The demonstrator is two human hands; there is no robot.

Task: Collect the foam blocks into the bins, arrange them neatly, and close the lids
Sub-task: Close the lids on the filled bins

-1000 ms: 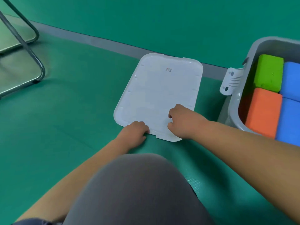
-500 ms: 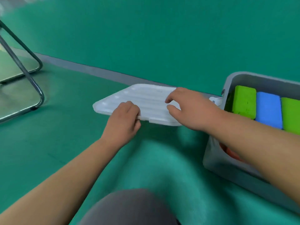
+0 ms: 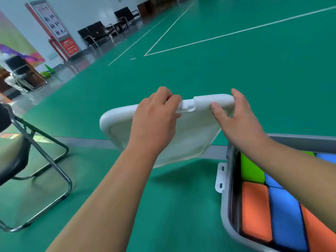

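A white plastic lid point(image 3: 192, 137) is up in the air in front of me, tilted with its underside toward me. My left hand point(image 3: 154, 120) grips its top edge near the middle, fingers curled over the rim. My right hand point(image 3: 236, 122) holds the top right corner, thumb on the near face and fingers behind. At lower right stands the open grey bin point(image 3: 224, 211) with a white latch point(image 3: 220, 178) on its left side. Inside lie foam blocks packed side by side: a green one point(image 3: 251, 168), an orange one point(image 3: 255, 210) and a blue one point(image 3: 287, 219). My right forearm hides part of the bin.
A metal-framed chair point(image 3: 36, 160) with a black seat stands at the left, close to my left arm. The floor is green sports flooring with white court lines. Chairs, tables and a red signboard point(image 3: 70, 46) line the far left wall.
The lid has gone from flat on the floor to raised and tilted upright, with both hands now on its top edge. My view has swung up toward the hall.
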